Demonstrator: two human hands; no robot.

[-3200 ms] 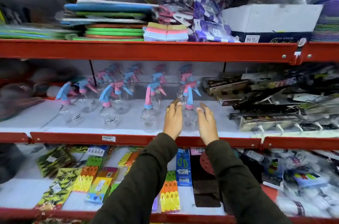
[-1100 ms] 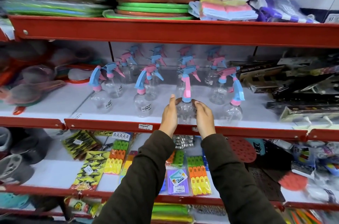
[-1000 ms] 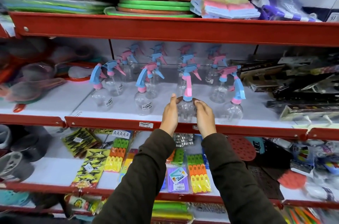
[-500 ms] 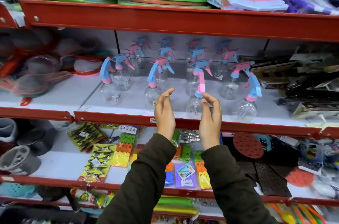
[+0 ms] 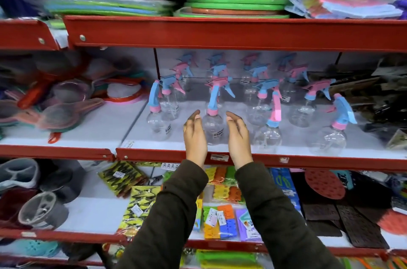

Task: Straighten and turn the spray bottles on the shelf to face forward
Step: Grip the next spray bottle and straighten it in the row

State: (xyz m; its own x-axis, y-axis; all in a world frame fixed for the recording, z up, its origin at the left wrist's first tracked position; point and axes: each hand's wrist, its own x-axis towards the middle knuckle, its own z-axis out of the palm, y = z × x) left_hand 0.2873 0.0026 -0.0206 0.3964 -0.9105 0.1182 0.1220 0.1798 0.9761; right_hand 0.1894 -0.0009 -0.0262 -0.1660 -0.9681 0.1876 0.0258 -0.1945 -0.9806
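Several clear spray bottles with pink and blue trigger heads stand on the white middle shelf (image 5: 242,147). One with a blue neck and pink collar (image 5: 213,124) stands upright at the front, its label towards me. My left hand (image 5: 195,136) and my right hand (image 5: 239,136) flank its body, fingers apart, not quite touching it. To its right a front bottle with a pink neck (image 5: 267,135) and another with a blue head (image 5: 330,138) stand near the edge. A front bottle (image 5: 157,124) stands at the left. More bottles fill the rows behind.
Mesh strainers (image 5: 59,112) lie on the shelf's left part, dark packaged goods (image 5: 378,101) at its right. The red shelf lip (image 5: 308,162) runs in front. Coloured trays (image 5: 235,4) stack on the shelf above; clip packs (image 5: 222,218) lie below.
Both hands let go of the pink-necked bottle and moved left. They now sit on either side of the neighbouring bottle with the blue neck. The camera has shifted left with them.
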